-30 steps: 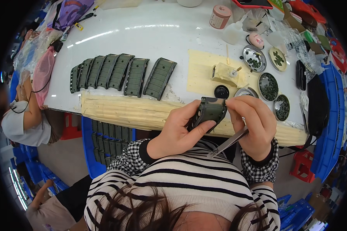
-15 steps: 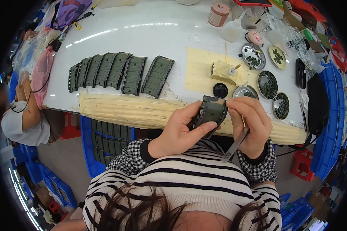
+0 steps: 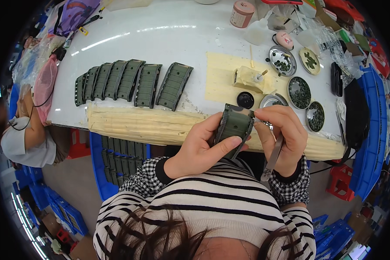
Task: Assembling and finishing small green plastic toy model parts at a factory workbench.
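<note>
My left hand (image 3: 197, 147) grips a curved dark green panel (image 3: 236, 123) with ridged black edges, its thumb across the front. My right hand (image 3: 288, 134) is closed, its thumb and forefinger pinched at the panel's upper right edge. Whatever lies in that pinch is too small to make out. Flat metal tweezers (image 3: 274, 157) are tucked in the same hand and slant down toward my striped top. Beyond my hands, a small round black pot (image 3: 245, 100) sits by a yellow-wrapped block (image 3: 246, 81) with a thin stick standing in it.
Several similar panels (image 3: 114, 81) stand in an overlapping row at left, with one panel (image 3: 174, 86) slightly apart. Round dishes of small green pieces (image 3: 299, 93) are at right. Yellow padding (image 3: 147, 125) lines the table's front edge. Below it, a blue crate (image 3: 100, 173) holds more panels.
The panel in my left hand has tipped, showing more of its ridged front. The tweezers in my right hand have swung to a steeper slant. My pinch stays by the panel's upper right edge.
</note>
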Action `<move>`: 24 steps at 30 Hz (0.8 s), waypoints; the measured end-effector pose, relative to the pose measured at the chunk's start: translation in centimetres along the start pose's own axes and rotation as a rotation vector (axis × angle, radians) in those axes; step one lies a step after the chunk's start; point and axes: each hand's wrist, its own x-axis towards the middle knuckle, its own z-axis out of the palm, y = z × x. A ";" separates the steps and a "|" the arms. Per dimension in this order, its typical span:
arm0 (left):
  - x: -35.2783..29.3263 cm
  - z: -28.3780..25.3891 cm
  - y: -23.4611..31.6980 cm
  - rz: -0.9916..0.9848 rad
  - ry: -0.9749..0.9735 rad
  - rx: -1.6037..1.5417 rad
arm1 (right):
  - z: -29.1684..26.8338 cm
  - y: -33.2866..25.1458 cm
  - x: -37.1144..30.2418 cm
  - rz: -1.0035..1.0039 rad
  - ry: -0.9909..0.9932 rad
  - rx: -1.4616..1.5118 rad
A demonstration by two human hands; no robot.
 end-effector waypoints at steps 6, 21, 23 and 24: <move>-0.1 -0.7 -1.1 0.082 0.008 0.164 | 0.5 0.1 0.1 -0.112 0.032 -0.070; 0.3 -1.0 0.3 -0.266 -0.060 -0.305 | -0.6 0.8 0.4 -0.065 -0.048 0.043; 0.2 -1.0 0.2 -0.270 -0.065 -0.313 | -0.8 0.7 0.2 0.006 -0.046 0.096; 0.2 -1.0 0.2 -0.273 -0.064 -0.318 | -1.1 0.6 0.0 0.065 -0.049 0.121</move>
